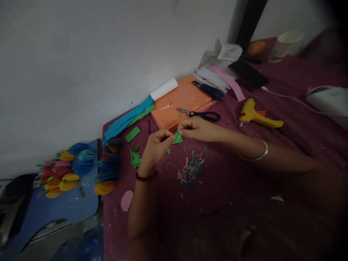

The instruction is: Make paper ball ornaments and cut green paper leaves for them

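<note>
A small green paper piece (pixel 178 138) is pinched between my two hands above the purple tablecloth. My left hand (pixel 157 145), with a dark bead bracelet on its wrist, closes thumb and fingers at the piece's left edge. From the other side my right hand (pixel 195 128), wearing a silver bangle, pinches its upper corner. Just behind lie black-handled scissors (pixel 202 114) on an orange sheet stack (pixel 174 96). Pink, green and blue paper scraps (pixel 191 168) are scattered in front. A green strip (pixel 132 134) and small green cuttings (pixel 135 157) rest to the left.
A yellow glue gun (pixel 258 115), a phone (pixel 248 73) on a cable and a paper cup (pixel 285 45) are at right. A blue cutter (pixel 208 90) lies on the orange stack. Colourful paper ornaments (pixel 67 166) sit on a blue surface (pixel 78 206) at left. A white wall stands behind.
</note>
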`<state>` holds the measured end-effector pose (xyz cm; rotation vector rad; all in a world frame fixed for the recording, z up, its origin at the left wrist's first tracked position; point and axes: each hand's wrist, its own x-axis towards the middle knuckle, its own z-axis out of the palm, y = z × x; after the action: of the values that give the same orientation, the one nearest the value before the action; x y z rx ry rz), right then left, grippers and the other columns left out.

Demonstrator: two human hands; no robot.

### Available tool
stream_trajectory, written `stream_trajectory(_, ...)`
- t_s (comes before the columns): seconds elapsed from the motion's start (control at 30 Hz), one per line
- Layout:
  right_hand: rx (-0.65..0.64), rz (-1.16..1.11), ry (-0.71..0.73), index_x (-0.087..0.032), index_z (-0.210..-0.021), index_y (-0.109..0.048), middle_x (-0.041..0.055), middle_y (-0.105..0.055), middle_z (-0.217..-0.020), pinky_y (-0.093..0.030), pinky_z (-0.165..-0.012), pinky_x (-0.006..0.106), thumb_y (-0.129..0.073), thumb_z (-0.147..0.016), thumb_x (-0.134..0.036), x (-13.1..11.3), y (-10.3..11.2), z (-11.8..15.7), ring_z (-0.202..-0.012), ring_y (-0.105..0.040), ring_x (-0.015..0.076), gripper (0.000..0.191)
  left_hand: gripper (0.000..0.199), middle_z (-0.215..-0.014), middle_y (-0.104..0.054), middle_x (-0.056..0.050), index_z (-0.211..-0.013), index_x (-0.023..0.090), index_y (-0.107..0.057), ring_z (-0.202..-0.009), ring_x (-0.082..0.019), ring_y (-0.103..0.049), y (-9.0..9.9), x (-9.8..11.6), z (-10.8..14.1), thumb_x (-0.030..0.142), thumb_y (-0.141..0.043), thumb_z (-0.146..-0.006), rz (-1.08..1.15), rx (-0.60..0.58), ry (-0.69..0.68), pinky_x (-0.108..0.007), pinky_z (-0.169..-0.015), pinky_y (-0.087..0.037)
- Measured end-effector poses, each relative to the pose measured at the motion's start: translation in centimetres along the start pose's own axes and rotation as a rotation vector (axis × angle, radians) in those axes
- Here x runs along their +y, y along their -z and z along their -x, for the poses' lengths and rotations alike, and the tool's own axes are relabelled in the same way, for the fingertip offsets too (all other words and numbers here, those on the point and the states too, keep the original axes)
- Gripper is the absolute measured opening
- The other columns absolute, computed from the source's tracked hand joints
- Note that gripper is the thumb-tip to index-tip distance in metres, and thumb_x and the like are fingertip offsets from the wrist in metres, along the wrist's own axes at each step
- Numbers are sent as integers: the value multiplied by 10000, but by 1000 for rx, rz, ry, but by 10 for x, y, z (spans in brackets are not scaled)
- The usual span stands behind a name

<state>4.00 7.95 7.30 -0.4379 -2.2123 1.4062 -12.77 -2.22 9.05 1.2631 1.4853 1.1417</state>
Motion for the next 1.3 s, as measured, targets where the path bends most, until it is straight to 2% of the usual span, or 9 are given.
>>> stream_trajectory(0.17, 41, -84, -89, -158, -720, -492, -54, -429, -626, -295, -549, 238, -517, -867, -176, 1, -9, -6, -563, -380, 71, 150, 167, -545, -526, 37, -625, 154, -649, -507, -61, -414, 12, 5, 0, 270, -722, -721, 16, 23, 3, -194, -499, -316)
stream_trajectory(0.33, 59, 34, -129, -150, -772, -522, -25, -503, -651, -348, -580, 239, -498, -879, -174, 12, -10, -24, -602, -463, 96, 112, 119, -562, -566, 36, -666, 150, -662, -497, -54, -472, 29, 1, 4, 235, -736, -703, 105, 219, 80, -177, -506, -369)
stream_trajectory(0.53, -376, 577, 97, -162, -953, -650, 72, -635, -961, -357, -649, 267, -541, -846, -153, 33, -39, -38, -786, -567, 159, 153, 232, -624, -631, 30, -713, 168, -594, -530, -75, -567, 39, -46, 33, 221, -799, -618, 447, 420, 258, -185, -538, -475)
stream_trajectory(0.73, -583, 834, 180, -156, -1072, -627, 117, -586, -1031, -280, -547, 259, -532, -864, -156, 35, -56, -49, -709, -530, 144, 229, 283, -616, -636, 27, -724, 161, -560, -527, -77, -579, 34, -80, 52, 249, -806, -615, 531, 455, 390, -189, -538, -502)
stream_trajectory(0.83, -612, 758, 151, -131, -936, -645, 111, -598, -987, -307, -566, 258, -553, -846, -141, 34, -54, -53, -701, -517, 135, 129, 299, -633, -647, 18, -685, 159, -528, -534, -78, -588, 36, -83, 53, 234, -806, -602, 554, 462, 393, -190, -550, -510)
stream_trajectory(0.93, -530, 457, 38, -135, -801, -619, 50, -605, -826, -363, -615, 246, -567, -816, -121, 35, -49, -53, -689, -520, 120, 56, 320, -616, -634, 25, -653, 165, -488, -511, -77, -572, 35, -79, 55, 211, -800, -599, 532, 476, 369, -181, -509, -490)
stream_trajectory(1.07, -406, -90, -274, -152, -762, -567, -34, -542, -645, -396, -553, 204, -530, -810, -151, 37, -39, -50, -568, -503, 76, 61, 341, -648, -614, 62, -984, 220, -601, -529, -78, -567, 29, -66, 56, 222, -757, -680, 420, 483, 234, -185, -504, -492)
stream_trajectory(1.13, -356, -226, -340, -157, -757, -558, -47, -524, -605, -380, -512, 199, -537, -809, -172, 37, -33, -48, -514, -477, 66, 58, 346, -653, -618, 53, -1068, 226, -629, -541, -83, -573, 26, -58, 52, 244, -713, -732, 333, 463, 178, -197, -521, -502)
stream_trajectory(1.3, -292, -302, -349, -156, -756, -556, -58, -518, -603, -354, -473, 198, -558, -817, -180, 35, -17, -47, -471, -449, 52, 66, 83, -626, -657, 0, -731, 156, -700, -533, -113, -606, 19, -42, 23, 214, -640, -729, 126, 327, 181, -230, -551, -498)
